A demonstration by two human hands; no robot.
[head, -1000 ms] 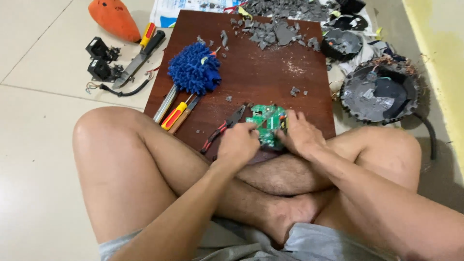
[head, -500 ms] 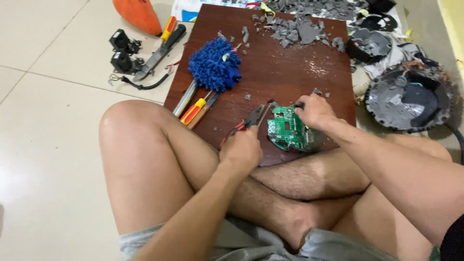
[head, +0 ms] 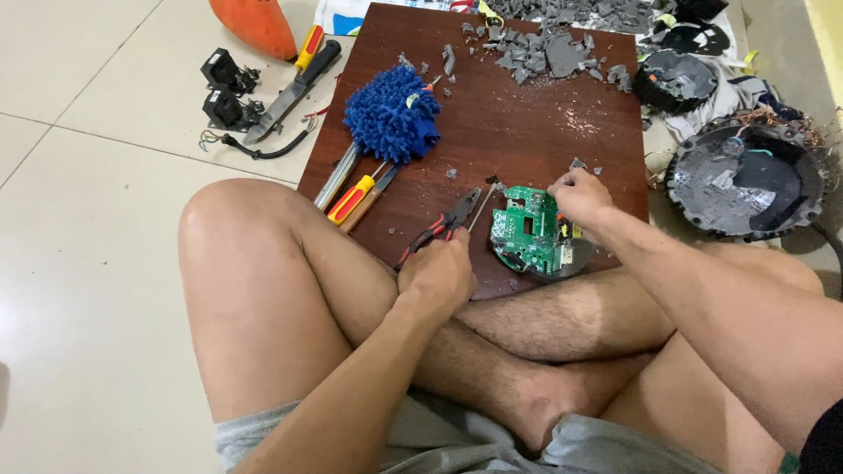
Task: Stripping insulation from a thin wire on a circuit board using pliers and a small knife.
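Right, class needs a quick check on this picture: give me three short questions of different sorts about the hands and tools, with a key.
1. True or false: the left hand grips red-handled pliers.
2. Which thing does the right hand touch? A) the blue mop head B) the green circuit board C) the orange cone
3. Fill in: the circuit board lies on a dark brown wooden ____.

Key: 1 true; 2 B; 3 board.
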